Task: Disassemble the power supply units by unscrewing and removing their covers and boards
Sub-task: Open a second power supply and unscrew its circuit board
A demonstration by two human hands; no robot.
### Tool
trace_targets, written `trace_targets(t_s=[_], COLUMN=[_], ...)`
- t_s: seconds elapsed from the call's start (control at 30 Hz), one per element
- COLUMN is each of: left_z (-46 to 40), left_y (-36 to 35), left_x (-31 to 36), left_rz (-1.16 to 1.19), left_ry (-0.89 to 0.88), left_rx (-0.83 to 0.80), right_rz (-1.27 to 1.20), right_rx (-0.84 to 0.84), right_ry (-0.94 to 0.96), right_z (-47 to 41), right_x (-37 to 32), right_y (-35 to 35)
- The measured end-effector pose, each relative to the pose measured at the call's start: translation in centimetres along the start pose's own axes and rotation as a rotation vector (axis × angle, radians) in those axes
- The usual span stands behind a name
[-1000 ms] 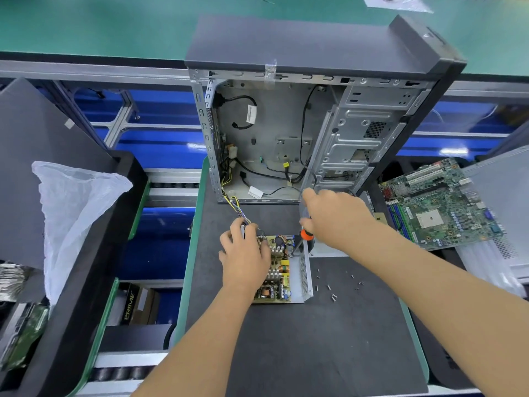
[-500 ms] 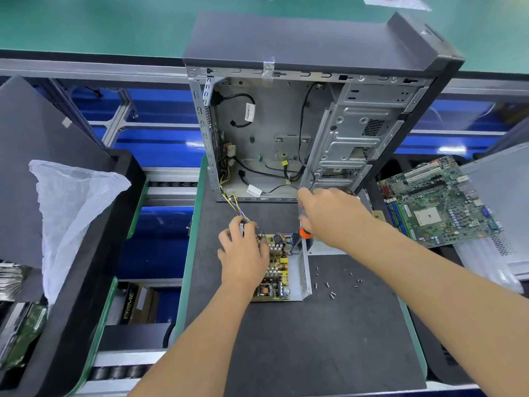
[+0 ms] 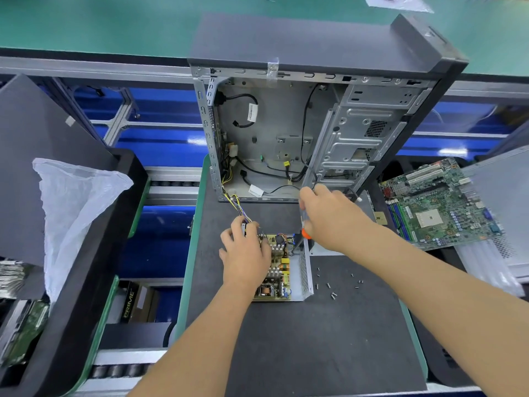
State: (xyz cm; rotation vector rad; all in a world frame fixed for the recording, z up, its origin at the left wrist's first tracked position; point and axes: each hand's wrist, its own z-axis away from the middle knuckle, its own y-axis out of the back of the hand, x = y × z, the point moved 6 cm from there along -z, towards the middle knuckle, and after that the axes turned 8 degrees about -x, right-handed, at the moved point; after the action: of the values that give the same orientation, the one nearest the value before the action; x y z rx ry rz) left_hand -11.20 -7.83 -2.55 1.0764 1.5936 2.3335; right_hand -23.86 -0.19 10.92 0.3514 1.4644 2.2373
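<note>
Head view: power supply unit [image 3: 282,267] sits mid-bench on the dark mat [image 3: 300,353], just in front of the open PC case [image 3: 286,133]. Its cover is already off and the board [image 3: 276,265] is exposed inside the remaining metal tray. Loose screws [image 3: 333,285] lie scattered on the mat just right of the unit, so some fasteners look done.

Left hand [image 3: 246,253] rests on the board's near-left part, fingers curled round the wire bundle [image 3: 239,209] that runs from the unit back into the case. Right hand [image 3: 329,216] grips a screwdriver [image 3: 303,227] with clear handle and orange collar, tip down at the board's far-right corner.

Judgement: mid-task, board screws being worked; board lift-out and cable freeing still to come. Can't tell how many board screws remain.

Materials:
- tray wall perforated sheet steel, thin, sharp-edged
- board tan, crowded with finned aluminium heatsinks, coils, capacitors
- wires thin, yellow/black/purple, flexible
- mat matte, grippy-looking, green-edged
- case bare stamped grey steel with black outer shell

Green motherboard [image 3: 440,204] lies off to the right; white plastic bag [image 3: 74,207] hangs on the left bin.
</note>
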Motion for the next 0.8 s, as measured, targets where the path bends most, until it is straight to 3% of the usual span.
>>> trace_targets(t_s=[0.17,0.3,0.43,0.7,0.8], left_z=[-0.1,0.0,0.0,-0.1,0.0], left_y=[0.0,0.0,0.0,0.1,0.1], left_x=[-0.1,0.0,-0.1,0.0,0.0], left_rz=[-0.006,-0.009,-0.008,-0.023,-0.027], left_ry=[0.001,-0.004,-0.005,-0.002,-0.006], left_rx=[-0.002,0.002,0.005,0.01,0.008], right_rz=[-0.233,-0.017,0.157,-0.224,0.085], right_rx=[-0.066,0.014,0.149,-0.035,0.053], right_ry=[-0.028,-0.224,-0.17,-0.049,-0.142], right_z=[-0.1,0.6,0.3,0.2,0.7], right_x=[0.9,1.0,-0.2,1.5,1.3], right_y=[-0.1,0.2,0.5,0.2,0.5])
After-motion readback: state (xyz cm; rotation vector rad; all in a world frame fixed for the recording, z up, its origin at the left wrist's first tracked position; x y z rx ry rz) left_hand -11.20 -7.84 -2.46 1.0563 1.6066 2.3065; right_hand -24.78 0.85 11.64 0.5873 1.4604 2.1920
